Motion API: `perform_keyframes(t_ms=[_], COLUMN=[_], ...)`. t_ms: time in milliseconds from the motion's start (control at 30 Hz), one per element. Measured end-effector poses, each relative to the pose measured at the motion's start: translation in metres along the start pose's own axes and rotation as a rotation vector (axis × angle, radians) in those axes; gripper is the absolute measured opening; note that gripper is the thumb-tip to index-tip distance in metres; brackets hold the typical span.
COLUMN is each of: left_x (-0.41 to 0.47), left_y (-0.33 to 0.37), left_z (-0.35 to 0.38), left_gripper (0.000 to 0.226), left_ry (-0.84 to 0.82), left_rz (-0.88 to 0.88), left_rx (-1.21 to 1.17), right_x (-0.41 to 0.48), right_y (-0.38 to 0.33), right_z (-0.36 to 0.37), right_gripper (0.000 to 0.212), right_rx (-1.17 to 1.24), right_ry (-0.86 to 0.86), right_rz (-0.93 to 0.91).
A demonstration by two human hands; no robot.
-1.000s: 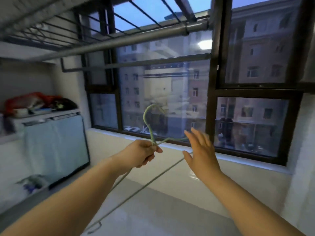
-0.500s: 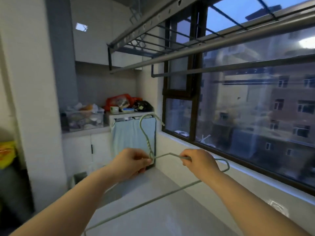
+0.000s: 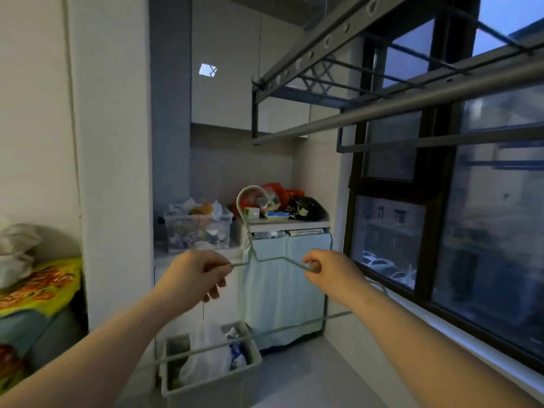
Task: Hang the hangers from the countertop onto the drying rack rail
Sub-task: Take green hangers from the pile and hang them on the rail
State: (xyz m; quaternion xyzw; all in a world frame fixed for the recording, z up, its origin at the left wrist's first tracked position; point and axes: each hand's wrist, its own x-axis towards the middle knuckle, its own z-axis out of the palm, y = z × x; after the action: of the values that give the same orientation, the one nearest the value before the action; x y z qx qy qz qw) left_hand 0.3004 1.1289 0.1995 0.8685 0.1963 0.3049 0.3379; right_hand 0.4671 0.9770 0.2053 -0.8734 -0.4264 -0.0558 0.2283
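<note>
A pale green wire hanger (image 3: 250,231) is held upright in front of me, its hook pointing up. My left hand (image 3: 197,275) pinches its left shoulder and my right hand (image 3: 329,272) grips its right shoulder. The hanger's bottom bar (image 3: 265,334) runs across below my forearms. The grey drying rack rail (image 3: 382,110) crosses overhead at the upper right, well above the hook.
A dark-framed window (image 3: 441,231) fills the right side, with a white sill beneath. A cabinet with a light blue cloth (image 3: 282,284) and a cluttered top (image 3: 265,207) stands ahead. A grey bin (image 3: 212,384) with bags sits on the floor. White wall (image 3: 112,142) on the left.
My head has turned left, from the window toward the cabinet. My right hand, open a second ago, now grips the hanger's right shoulder, and my left hand has slid from the neck to the left shoulder.
</note>
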Motion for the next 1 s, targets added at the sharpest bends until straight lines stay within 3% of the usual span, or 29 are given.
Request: perform_keyframes(t_ms=[100,233,333,500,667,867,1000], left_x=[0.056,0.135,0.198,0.302,0.379,0.440,0.468], left_y=[-0.023,-0.059,-0.088,-0.117,-0.116,-0.094,-0.083], left_z=[-0.011,-0.024,-0.039,-0.068,-0.076,-0.063,-0.049], left_gripper=[0.030,0.019,0.025,0.020,0.019,0.027,0.031], left_ry=[0.073,0.106,0.117,0.115,0.148,0.153,0.155], left_rz=[0.036,0.089,0.118,0.144,0.177,0.213,0.193], left_rx=[-0.003,-0.031,-0.033,0.041,0.049,0.058,0.044], right_x=[0.053,0.122,0.178,0.264,0.331,0.361,0.370], right_y=[-0.009,-0.026,-0.047,-0.073,-0.079,-0.081,-0.075], right_z=[0.009,0.017,0.014,-0.010,-0.035,-0.054,-0.063], right_gripper=[0.038,0.042,0.047,0.045,0.027,0.041,0.035], right_rx=[-0.048,-0.153,-0.292,-0.650,-1.073,-1.300,-1.251], right_ry=[0.021,0.166,0.248,0.446,0.707,0.573,0.596], right_rz=[-0.045,-0.090,-0.078,-0.068,-0.162,0.167,0.223])
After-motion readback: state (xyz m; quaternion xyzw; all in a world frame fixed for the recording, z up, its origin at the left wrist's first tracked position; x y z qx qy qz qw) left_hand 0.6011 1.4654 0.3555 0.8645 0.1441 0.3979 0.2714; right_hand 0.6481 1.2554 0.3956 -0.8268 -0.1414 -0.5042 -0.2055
